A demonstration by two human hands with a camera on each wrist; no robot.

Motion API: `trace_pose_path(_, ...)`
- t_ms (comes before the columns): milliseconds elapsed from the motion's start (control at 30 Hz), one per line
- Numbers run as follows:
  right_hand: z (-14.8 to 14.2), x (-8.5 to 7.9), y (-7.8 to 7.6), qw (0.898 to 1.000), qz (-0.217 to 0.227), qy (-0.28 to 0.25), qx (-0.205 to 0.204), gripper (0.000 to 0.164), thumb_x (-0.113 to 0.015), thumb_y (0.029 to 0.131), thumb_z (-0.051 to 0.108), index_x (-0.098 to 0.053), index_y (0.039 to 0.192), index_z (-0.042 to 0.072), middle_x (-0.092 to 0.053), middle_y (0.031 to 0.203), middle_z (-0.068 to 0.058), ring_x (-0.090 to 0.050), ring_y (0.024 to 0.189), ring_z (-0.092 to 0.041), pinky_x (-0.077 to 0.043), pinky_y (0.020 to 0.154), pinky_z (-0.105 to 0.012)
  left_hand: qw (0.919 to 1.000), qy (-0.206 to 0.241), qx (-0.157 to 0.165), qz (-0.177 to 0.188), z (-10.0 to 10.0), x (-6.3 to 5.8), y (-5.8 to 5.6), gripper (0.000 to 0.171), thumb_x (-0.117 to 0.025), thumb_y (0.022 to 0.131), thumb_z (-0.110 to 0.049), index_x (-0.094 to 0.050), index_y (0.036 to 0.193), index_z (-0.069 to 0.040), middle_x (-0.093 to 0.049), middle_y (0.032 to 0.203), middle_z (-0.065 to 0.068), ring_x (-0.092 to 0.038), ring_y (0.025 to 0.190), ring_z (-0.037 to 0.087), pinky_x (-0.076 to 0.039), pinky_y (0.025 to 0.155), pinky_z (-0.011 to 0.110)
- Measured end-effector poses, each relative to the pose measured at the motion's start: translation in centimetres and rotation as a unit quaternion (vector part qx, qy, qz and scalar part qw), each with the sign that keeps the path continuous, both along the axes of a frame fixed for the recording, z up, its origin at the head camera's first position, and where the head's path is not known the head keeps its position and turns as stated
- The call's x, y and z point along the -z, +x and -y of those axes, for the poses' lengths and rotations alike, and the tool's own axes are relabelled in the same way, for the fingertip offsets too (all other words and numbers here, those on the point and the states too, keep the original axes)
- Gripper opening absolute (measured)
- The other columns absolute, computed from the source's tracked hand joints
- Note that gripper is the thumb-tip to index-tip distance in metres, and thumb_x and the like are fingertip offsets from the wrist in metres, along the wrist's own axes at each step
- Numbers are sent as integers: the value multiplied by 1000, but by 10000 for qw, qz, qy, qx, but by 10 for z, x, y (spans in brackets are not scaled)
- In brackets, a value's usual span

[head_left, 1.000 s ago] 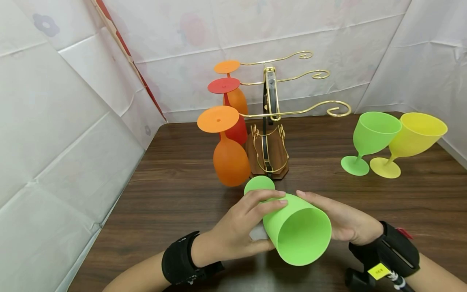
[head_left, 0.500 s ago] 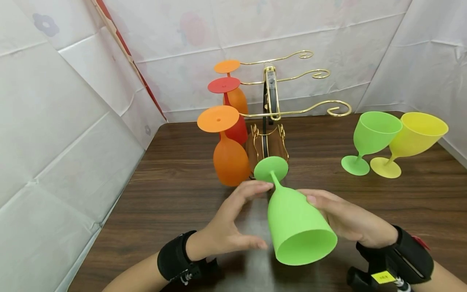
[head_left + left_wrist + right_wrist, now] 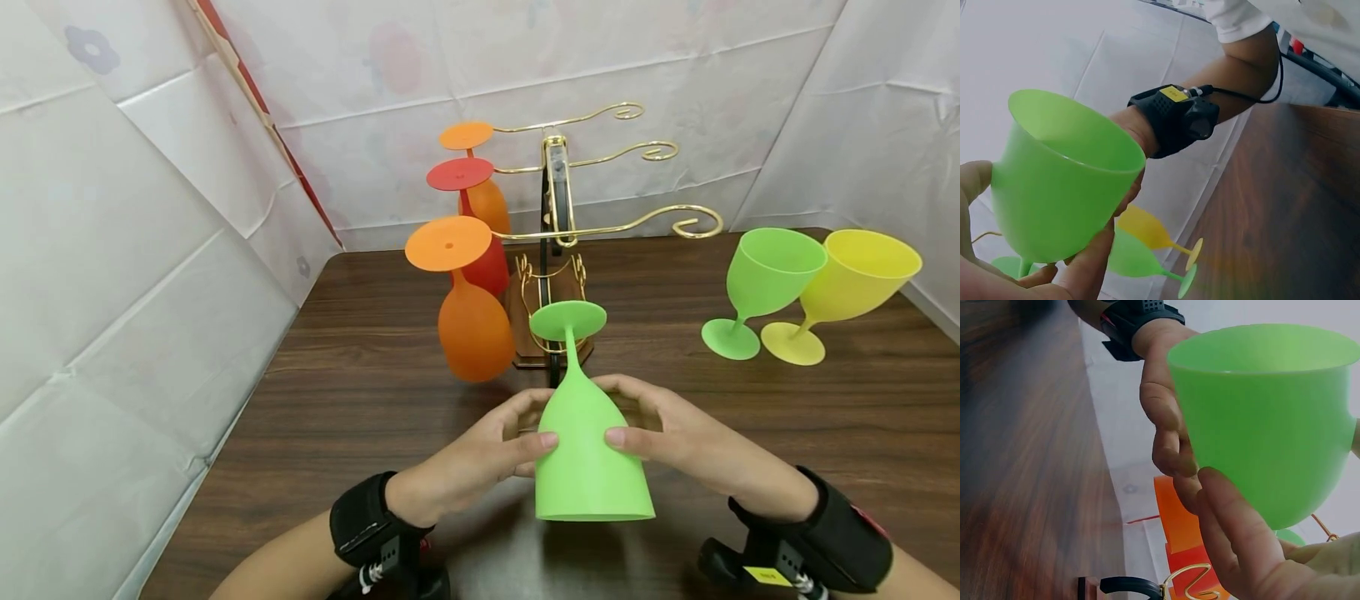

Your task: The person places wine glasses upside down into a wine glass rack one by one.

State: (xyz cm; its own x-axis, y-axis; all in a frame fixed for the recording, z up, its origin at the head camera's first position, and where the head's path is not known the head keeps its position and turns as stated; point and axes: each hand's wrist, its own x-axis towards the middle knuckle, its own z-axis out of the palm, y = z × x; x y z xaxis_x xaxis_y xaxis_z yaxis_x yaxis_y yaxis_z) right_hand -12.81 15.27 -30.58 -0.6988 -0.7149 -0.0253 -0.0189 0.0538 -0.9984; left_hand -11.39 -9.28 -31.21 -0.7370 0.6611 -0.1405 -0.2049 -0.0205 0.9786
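A light green plastic goblet (image 3: 592, 467) is held upside down over the table's near part, its round foot (image 3: 567, 320) on top and its mouth facing down. My left hand (image 3: 487, 450) grips the bowl from the left, thumb on the near side. From the right, my right hand (image 3: 675, 433) grips the same bowl, its thumb also in front and fingers behind. Both wrist views show the goblet bowl (image 3: 1066, 187) between the two hands. Just beyond it stands a gold wire glass rack (image 3: 558, 192) on a wooden base, partly covered by the goblet's foot.
On the rack's left arms hang an orange goblet (image 3: 474, 329), a red goblet (image 3: 460, 175) and another orange goblet (image 3: 467, 136), all upside down. A green goblet (image 3: 772, 267) and a yellow goblet (image 3: 855, 279) stand upright at the right. White sheeting (image 3: 360, 100) encloses the dark wooden table (image 3: 337, 375).
The green goblet has been turned from tilted, mouth toward me, to upside down with its foot raised. My left hand left the bowl, opened, and now grips it again.
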Motion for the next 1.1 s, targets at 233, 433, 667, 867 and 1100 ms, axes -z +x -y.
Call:
trace_pose_path(233, 1, -3, 5, 9942, -852, 470, 453, 53, -57, 91, 25, -39, 139, 7, -52, 124, -12, -49, 113, -28, -49, 84, -36, 9996, 147, -243, -94, -1, 0, 2, 62, -61, 89, -30, -34, 141, -8, -49, 129, 13, -56, 109, 20, -50, 87, 36)
trace_pose_path(433, -1, -2, 5, 9856, -1550, 215, 634, 54, -57, 92, 28, -39, 140, 14, -50, 130, -9, -49, 116, -23, -48, 86, -36, 9934, 103, -549, -1002, 1, -7, 5, 61, -66, 87, -21, -35, 139, -14, -46, 132, 10, -52, 114, 23, -48, 92, 35)
trace_pose_path(667, 1, 7, 4, 9669, -2386, -576, 702, 74, -72, 81, 10, -32, 143, 5, -44, 138, -7, -49, 121, -13, -43, 97, -23, 9391, -297, -1009, -3273, -2, -15, 0, 71, -74, 78, -6, -38, 138, -16, -51, 127, 5, -55, 111, 19, -51, 89, 36)
trace_pose_path(867, 8, 6, 9, 9540, -2592, -219, 1487, 83, -79, 69, -6, -37, 140, 6, -48, 130, -10, -52, 114, -9, -44, 93, -18, 8979, -524, -1047, -4243, -10, -15, -5, 75, -78, 74, -6, -38, 137, -9, -49, 128, 6, -54, 114, 18, -51, 89, 33)
trace_pose_path(1100, 6, 6, 9, 9389, -2837, -153, 1943, 83, -80, 67, -7, -40, 138, 5, -51, 126, -1, -54, 110, -8, -47, 87, -17, 8680, -721, -1017, -4806, -15, -18, -12, 76, -79, 74, -9, -38, 138, -6, -47, 132, 7, -49, 118, 18, -48, 92, 30)
